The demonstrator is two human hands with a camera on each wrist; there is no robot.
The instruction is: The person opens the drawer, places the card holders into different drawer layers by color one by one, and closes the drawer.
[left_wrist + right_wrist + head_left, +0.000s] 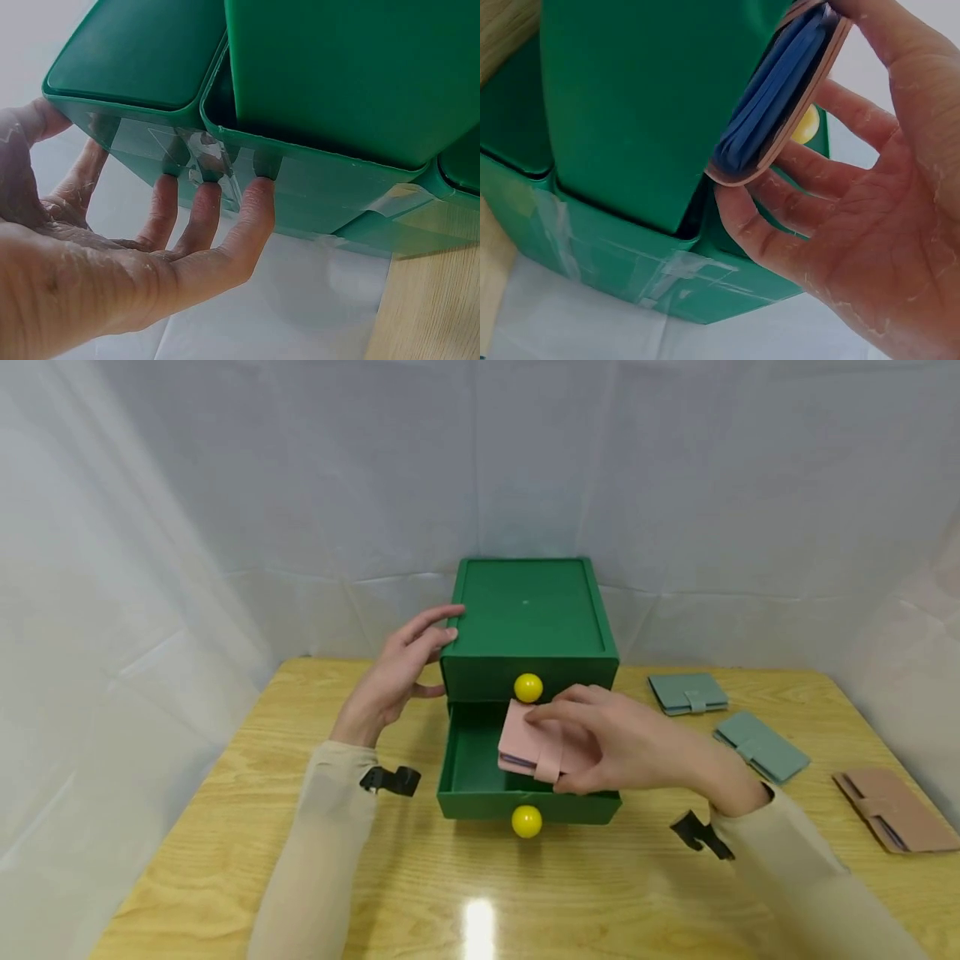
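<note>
Left hand lies flat, fingers straight, against the left side of the green drawer box; it grips nothing, so the box could skid on the wooden table if bumped. Lower drawer stands pulled out. Right hand pinches the pink wallet, thumb above and fingers beneath, over the drawer's opening. Risk: the wallet's corner catches the upper yellow knob or the drawer's rim and slips. Spare wallets lie well apart at right.
</note>
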